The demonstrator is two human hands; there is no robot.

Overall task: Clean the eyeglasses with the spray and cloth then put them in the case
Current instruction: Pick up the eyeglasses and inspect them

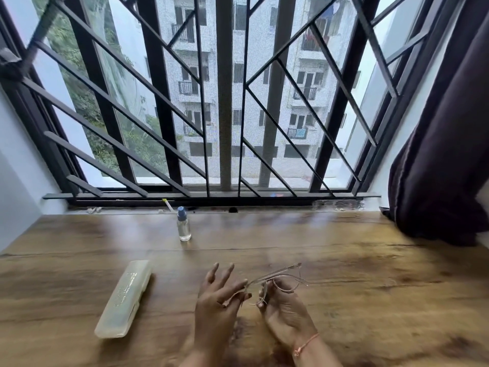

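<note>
With hands close together over the table (370, 287), pinches a temple of the thin eyeglasses (275, 272) in the left hand (217, 298) and curls the right hand (283, 311) round the frame. Shut case (124, 298) to the left, spray bottle (184, 226) upright beyond. Best gripped by the frame, fingertips off the lenses.

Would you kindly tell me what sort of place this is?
Probably a room in an upper-floor flat: a wooden desk stands against a barred window, a dark curtain hangs at the right, and an apartment block shows outside.
</note>
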